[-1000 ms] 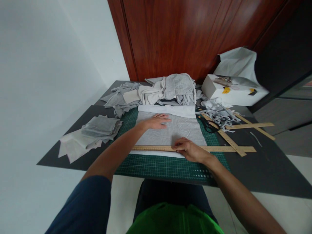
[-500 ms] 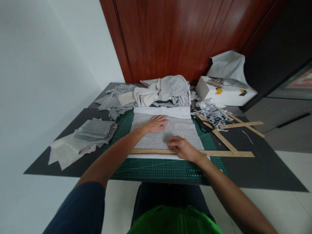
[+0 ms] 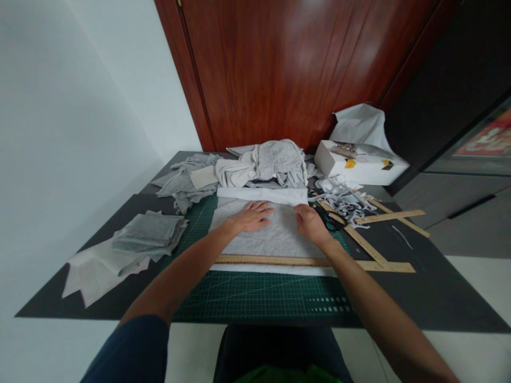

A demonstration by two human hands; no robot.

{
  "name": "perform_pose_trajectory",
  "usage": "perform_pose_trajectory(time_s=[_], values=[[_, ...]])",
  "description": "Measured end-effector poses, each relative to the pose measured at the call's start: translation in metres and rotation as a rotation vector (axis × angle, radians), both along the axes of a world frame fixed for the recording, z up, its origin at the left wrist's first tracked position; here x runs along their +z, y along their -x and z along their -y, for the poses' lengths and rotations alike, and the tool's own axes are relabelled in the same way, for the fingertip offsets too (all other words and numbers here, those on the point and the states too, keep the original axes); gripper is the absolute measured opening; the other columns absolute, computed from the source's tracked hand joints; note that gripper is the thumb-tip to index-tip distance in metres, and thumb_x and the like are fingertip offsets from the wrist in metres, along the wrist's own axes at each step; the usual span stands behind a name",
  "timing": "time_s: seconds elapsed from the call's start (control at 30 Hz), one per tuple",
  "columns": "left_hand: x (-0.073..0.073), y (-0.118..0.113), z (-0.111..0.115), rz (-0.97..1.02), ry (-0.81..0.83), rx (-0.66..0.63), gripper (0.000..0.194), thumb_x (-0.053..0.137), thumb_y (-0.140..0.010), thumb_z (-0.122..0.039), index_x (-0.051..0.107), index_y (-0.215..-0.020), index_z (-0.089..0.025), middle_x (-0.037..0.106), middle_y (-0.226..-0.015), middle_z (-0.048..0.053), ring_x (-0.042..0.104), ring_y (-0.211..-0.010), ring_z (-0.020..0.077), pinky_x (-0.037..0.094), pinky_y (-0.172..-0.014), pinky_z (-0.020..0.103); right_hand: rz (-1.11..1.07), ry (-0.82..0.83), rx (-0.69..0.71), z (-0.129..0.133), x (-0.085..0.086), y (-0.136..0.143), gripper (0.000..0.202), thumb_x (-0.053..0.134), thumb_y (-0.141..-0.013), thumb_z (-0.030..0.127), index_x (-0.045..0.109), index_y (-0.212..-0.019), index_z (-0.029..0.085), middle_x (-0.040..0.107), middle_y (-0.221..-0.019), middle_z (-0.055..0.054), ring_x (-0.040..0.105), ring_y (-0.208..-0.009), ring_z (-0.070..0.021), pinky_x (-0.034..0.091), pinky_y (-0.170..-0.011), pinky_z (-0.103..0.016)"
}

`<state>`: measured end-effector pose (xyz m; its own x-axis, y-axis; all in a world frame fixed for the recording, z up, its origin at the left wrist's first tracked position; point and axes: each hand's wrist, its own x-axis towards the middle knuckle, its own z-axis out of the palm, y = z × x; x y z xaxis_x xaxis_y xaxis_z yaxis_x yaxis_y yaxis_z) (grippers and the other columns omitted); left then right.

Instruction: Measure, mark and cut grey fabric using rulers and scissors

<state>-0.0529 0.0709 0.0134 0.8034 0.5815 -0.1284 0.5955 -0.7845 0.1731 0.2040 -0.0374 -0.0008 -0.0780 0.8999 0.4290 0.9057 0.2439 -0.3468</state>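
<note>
A light grey cloth (image 3: pixel 271 242) lies flat on the green cutting mat (image 3: pixel 255 298), with a white strip (image 3: pixel 263 196) along its far edge. My left hand (image 3: pixel 254 215) rests on the cloth, palm down, fingers spread. At the cloth's far right part is my right hand (image 3: pixel 309 221), its fingers curled together at the fabric; whatever they may pinch is too small to make out. A wooden ruler (image 3: pixel 275 260) crosses the near part of the cloth, and a white edge shows below it. Black scissors (image 3: pixel 334 219) lie just right of my right hand.
Crumpled grey fabrics (image 3: pixel 279 159) are heaped at the back. Folded grey cloths (image 3: pixel 147 234) lie at left over pale pieces (image 3: pixel 101 274). To the right are fabric scraps (image 3: pixel 347 197), crossed wooden rulers (image 3: pixel 391 216) and a white box (image 3: pixel 363 162) before the cabinet.
My right hand has moved from beside the near ruler to the far right of the cloth. My left hand stays spread on the cloth. The camera view has shifted slightly.
</note>
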Motion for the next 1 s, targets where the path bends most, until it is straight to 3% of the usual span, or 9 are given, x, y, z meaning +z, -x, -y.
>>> perform_pose_trajectory(time_s=[0.1, 0.2, 0.27, 0.33, 0.47, 0.57, 0.67, 0.83, 1.0], values=[[0.004, 0.003, -0.001, 0.099, -0.085, 0.028, 0.053, 0.047, -0.107, -0.039, 0.052, -0.159, -0.031, 0.045, -0.171, 0.005, 0.038, -0.159, 0.0242, 0.024, -0.133, 0.047, -0.041, 0.070, -0.281, -0.033, 0.014, -0.008, 0.039, 0.049, -0.100, 0.017, 0.071, -0.131, 0.010, 0.077, -0.118, -0.021, 0.074, -0.113, -0.0313, 0.056, -0.105, -0.045], [0.019, 0.014, -0.017, 0.248, -0.231, 0.268, 0.048, 0.046, -0.104, -0.026, 0.063, -0.149, -0.021, 0.066, -0.150, 0.010, 0.058, -0.141, 0.0234, 0.040, -0.125, 0.037, -0.077, 0.220, -0.480, -0.058, 0.024, -0.011, 0.048, 0.057, -0.100, 0.022, 0.061, -0.145, 0.006, 0.077, -0.119, -0.025, 0.075, -0.114, -0.0341, 0.057, -0.100, -0.043], [0.030, 0.027, -0.032, 0.265, -0.296, 0.454, 0.047, 0.045, -0.101, -0.017, 0.069, -0.141, -0.017, 0.071, -0.139, 0.014, 0.064, -0.133, 0.0255, 0.045, -0.121, 0.036, -0.090, 0.286, -0.530, -0.067, 0.026, -0.012, 0.056, 0.063, -0.098, 0.023, 0.055, -0.151, 0.005, 0.077, -0.118, -0.025, 0.075, -0.116, -0.0350, 0.056, -0.098, -0.042], [0.036, 0.040, -0.044, 0.205, -0.301, 0.526, 0.048, 0.046, -0.098, -0.011, 0.071, -0.138, -0.015, 0.072, -0.136, 0.015, 0.064, -0.132, 0.0264, 0.045, -0.121, 0.035, -0.092, 0.310, -0.548, -0.072, 0.024, -0.013, 0.054, 0.066, -0.097, 0.023, 0.058, -0.147, 0.005, 0.077, -0.117, -0.026, 0.075, -0.116, -0.0361, 0.057, -0.097, -0.042], [0.028, 0.057, -0.052, 0.128, -0.252, 0.621, 0.048, 0.048, -0.097, -0.012, 0.069, -0.141, -0.015, 0.067, -0.141, 0.017, 0.067, -0.129, 0.0280, 0.052, -0.112, 0.035, -0.164, 0.278, -0.583, -0.073, 0.014, -0.014, 0.034, 0.061, -0.099, 0.025, 0.070, -0.126, 0.007, 0.078, -0.109, -0.027, 0.077, -0.107, -0.0349, 0.057, -0.094, -0.041], [0.016, 0.059, -0.051, 0.109, -0.214, 0.687, 0.040, 0.047, -0.102, -0.022, 0.072, -0.134, -0.020, 0.071, -0.135, 0.017, 0.072, -0.119, 0.0295, 0.057, -0.101, 0.037, -0.502, 0.220, -0.562, -0.074, 0.003, -0.010, 0.036, 0.053, -0.104, 0.032, 0.064, -0.129, 0.009, 0.077, -0.087, -0.016, 0.078, -0.076, -0.0257, 0.061, -0.078, -0.035], [0.014, 0.054, -0.050, 0.094, -0.198, 0.744, 0.038, 0.041, -0.107, -0.029, 0.074, -0.125, -0.022, 0.077, -0.119, 0.015, 0.074, -0.115, 0.0299, 0.058, -0.097, 0.038, -0.897, 0.123, -0.442, -0.080, -0.005, -0.005, 0.039, 0.047, -0.108, 0.042, 0.051, -0.136, 0.015, 0.073, -0.084, -0.006, 0.073, -0.061, -0.0198, 0.061, -0.061, -0.031], [0.029, 0.037, -0.054, 0.239, -0.222, 0.872, 0.040, 0.035, -0.110, -0.029, 0.061, -0.138, -0.019, 0.079, -0.113, 0.016, 0.075, -0.112, 0.0299, 0.056, -0.097, 0.037, -0.989, 0.007, -0.328, -0.102, 0.000, -0.009, 0.034, 0.045, -0.110, 0.043, 0.045, -0.133, 0.018, 0.074, -0.109, -0.012, 0.077, -0.087, -0.0168, 0.062, -0.080, -0.027], [0.031, 0.024, -0.059, 0.371, -0.137, 0.722, 0.059, 0.037, -0.107, -0.022, 0.033, -0.166, -0.015, 0.076, -0.129, 0.016, 0.073, -0.120, 0.0273, 0.051, -0.108, 0.035, -0.823, -0.010, -0.237, -0.125, 0.010, -0.024, 0.059, 0.049, -0.105, 0.031, 0.030, -0.158, 0.014, 0.062, -0.148, -0.022, 0.072, -0.121, -0.0195, 0.059, -0.100, -0.034]])
